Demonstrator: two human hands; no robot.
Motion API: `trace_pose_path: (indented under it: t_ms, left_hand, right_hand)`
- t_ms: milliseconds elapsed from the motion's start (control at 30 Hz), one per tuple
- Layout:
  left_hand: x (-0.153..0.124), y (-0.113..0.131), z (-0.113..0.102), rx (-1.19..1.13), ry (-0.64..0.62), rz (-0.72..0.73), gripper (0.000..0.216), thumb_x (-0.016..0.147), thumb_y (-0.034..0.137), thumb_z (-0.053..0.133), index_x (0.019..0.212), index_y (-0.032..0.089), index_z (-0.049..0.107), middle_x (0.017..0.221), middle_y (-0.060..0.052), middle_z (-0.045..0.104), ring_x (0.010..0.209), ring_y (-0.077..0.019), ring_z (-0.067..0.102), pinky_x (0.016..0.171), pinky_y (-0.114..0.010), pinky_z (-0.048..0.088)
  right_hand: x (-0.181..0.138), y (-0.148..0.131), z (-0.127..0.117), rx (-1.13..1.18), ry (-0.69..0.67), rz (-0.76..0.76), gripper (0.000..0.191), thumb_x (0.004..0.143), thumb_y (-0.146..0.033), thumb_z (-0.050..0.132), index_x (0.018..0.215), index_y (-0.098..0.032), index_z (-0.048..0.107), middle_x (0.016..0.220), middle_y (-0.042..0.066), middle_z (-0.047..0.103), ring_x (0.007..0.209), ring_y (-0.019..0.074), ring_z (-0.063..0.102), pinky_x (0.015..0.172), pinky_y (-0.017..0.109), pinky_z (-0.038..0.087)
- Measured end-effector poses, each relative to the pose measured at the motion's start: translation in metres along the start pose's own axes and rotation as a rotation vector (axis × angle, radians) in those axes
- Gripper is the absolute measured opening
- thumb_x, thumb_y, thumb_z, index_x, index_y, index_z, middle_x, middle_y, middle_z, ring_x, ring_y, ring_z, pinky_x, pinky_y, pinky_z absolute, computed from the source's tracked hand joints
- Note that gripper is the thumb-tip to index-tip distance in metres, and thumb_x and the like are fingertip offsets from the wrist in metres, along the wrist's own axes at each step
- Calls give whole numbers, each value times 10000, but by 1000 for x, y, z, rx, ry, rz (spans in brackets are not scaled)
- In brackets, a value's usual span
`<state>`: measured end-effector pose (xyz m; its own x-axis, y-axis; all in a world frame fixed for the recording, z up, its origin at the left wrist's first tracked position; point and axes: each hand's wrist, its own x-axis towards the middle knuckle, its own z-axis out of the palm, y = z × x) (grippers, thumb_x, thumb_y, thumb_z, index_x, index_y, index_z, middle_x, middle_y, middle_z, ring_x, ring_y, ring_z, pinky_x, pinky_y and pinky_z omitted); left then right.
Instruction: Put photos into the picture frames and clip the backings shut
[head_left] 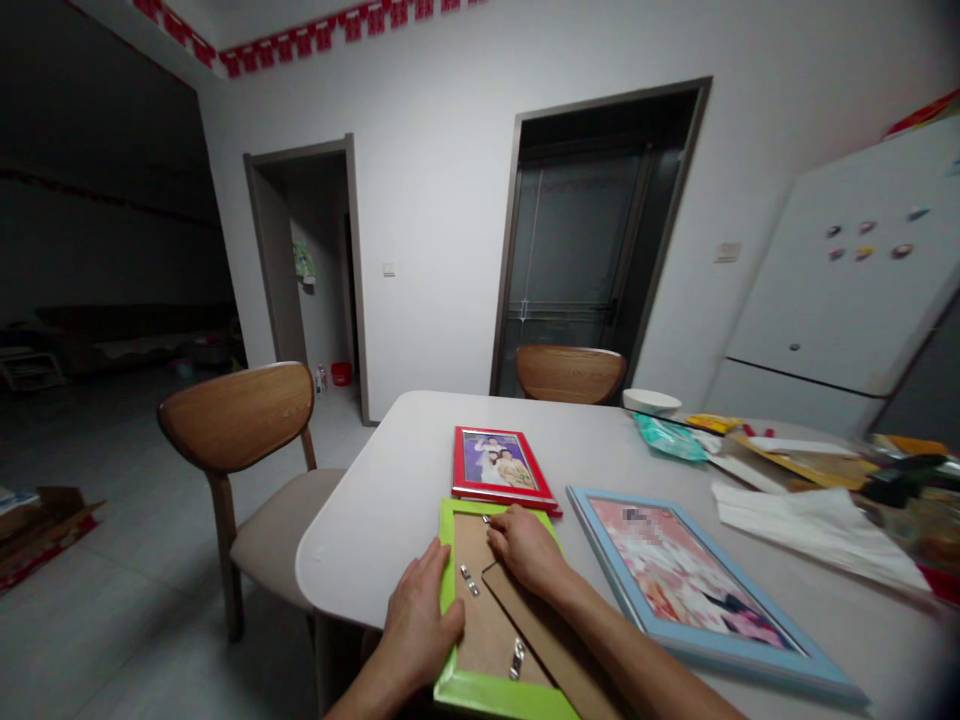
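One green frame (487, 690): lay back side up on the worktop (375, 530), just nearer than the red frame (504, 494).
Left hand (420, 612): fingers extended along the left rim, thumb apart and over the edge; seemed to brace it.
Right hand (523, 548): fingers curled at the top metal clip (487, 520); fingertips partly hidden, couldn't tell if they pinched or pushed it.
Clip handling: probably best worked with light fingertip pressure, rim held firm, so the metal shifted without scraping the board.
Backing board (480, 640): flat, matte, brown, looked like fibreboard.
Stand strip (541, 628): long, brown, dark-edged, slanted beneath the right arm (630, 640).
Lower clips (517, 660): small, narrow, shiny metal.
Green rim: smooth, glossy, straight-sided.
Blue frame (750, 657): rectangular, pale smooth rim, photo up, right of the green one.
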<state>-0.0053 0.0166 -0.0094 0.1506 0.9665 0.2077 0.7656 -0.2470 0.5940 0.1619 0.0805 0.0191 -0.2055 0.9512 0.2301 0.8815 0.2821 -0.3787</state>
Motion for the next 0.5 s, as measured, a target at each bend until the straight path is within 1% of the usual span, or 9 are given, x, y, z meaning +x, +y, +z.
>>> trace_pose_path:
  t_ms: [67, 133, 267, 400, 433, 500]
  left_hand:
    - [1, -1, 1, -2, -3, 4, 582, 654, 205, 444, 1220, 81, 384, 1299, -97, 370, 1186, -185, 328, 1001, -268, 213]
    - [1, -2, 3, -1, -5, 13, 584, 655, 208, 446, 1221, 79, 382, 1300, -97, 368, 1186, -190, 328, 999, -265, 214]
    - [2, -3, 5, -6, 1, 9, 590, 652, 206, 445, 1224, 77, 376, 1301, -96, 368, 1179, -195, 335, 993, -260, 223]
    - [3, -2, 5, -15, 3, -3, 593, 647, 198, 445, 1225, 84, 376, 1299, -84, 374, 1176, -186, 341, 986, -236, 229]
    - [2, -2, 5, -14, 2, -4, 594, 648, 200, 445, 1225, 82, 376, 1299, -85, 373, 1177, -185, 339, 987, -235, 226]
    - [2, -2, 5, -15, -1, -10, 596, 649, 202, 444, 1227, 79, 373, 1302, -84, 369, 1180, -184, 333, 990, -236, 219]
  right_hand:
    - [7, 1, 8, -32, 26, 34, 236, 747, -252, 429, 709, -126, 625, 796, 107, 609, 721, 170, 527, 625, 249, 332]
    - [10, 2, 14, -49, 34, 47, 243, 754, -250, 419, 733, -132, 630, 811, 103, 609, 730, 166, 527, 629, 244, 329]
    - [10, 1, 19, -63, 25, 29, 246, 763, -237, 405, 786, -166, 640, 841, 81, 610, 748, 154, 530, 640, 231, 332]
    - [9, -3, 16, -64, 20, -1, 253, 758, -237, 404, 767, -171, 648, 827, 87, 608, 761, 169, 534, 662, 243, 341]
    - [7, -3, 13, -59, 20, -10, 255, 758, -244, 403, 786, -171, 646, 821, 87, 607, 763, 171, 535, 668, 243, 345]
    - [-1, -3, 6, -43, 25, -30, 271, 757, -269, 407, 889, -173, 624, 847, 81, 604, 794, 170, 535, 698, 241, 351]
